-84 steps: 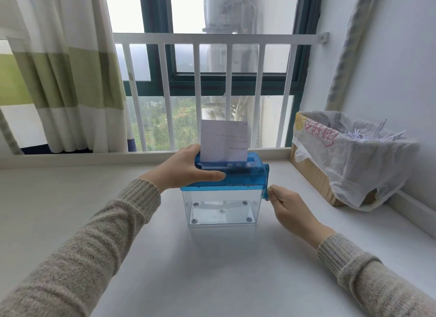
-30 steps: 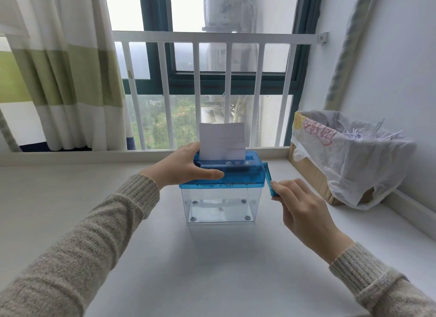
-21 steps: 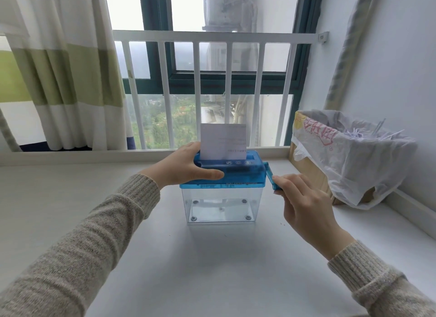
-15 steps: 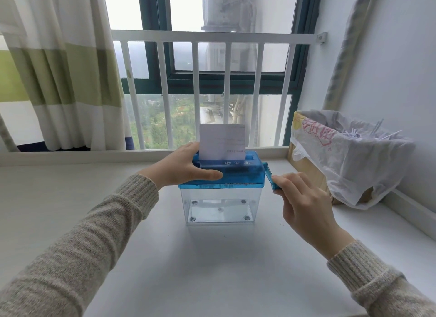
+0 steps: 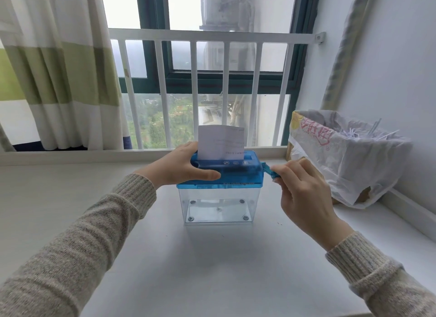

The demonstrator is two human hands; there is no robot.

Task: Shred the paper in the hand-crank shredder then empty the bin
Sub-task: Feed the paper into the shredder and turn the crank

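Small hand-crank shredder (image 5: pixel 220 175) sits mid-table, just short of the window ledge; blue cutter head on top, clear bin (image 5: pixel 218 205) beneath. Bin shows bare floor, no strips visible.

Paper (image 5: pixel 220 142) stands upright in the top slot, most of the sheet above the head. Judged: shredding barely begun.

Crank (image 5: pixel 271 171) projects from the shredder's right end, its arm angled up and toward the wearer. It lies directly at the right hand's (image 5: pixel 299 191) fingertips, so the right hand is the nearer one and the turning falls to it. Crank axle runs left-right along the long axis of the head; the handle must sweep a circle in the plane at that end.

Right hand: fingers curled, thumb and forefinger pinched on the crank's tip; rest of the hand loosely closed, touching nothing else seen.

Left hand (image 5: pixel 181 167): wrapped over the left end of the blue head, thumb along the front face, fingers behind beside the paper; pressing it steady.

Lined waste box (image 5: pixel 342 156) stands at right against the wall, strips already in it; likely the emptying spot.
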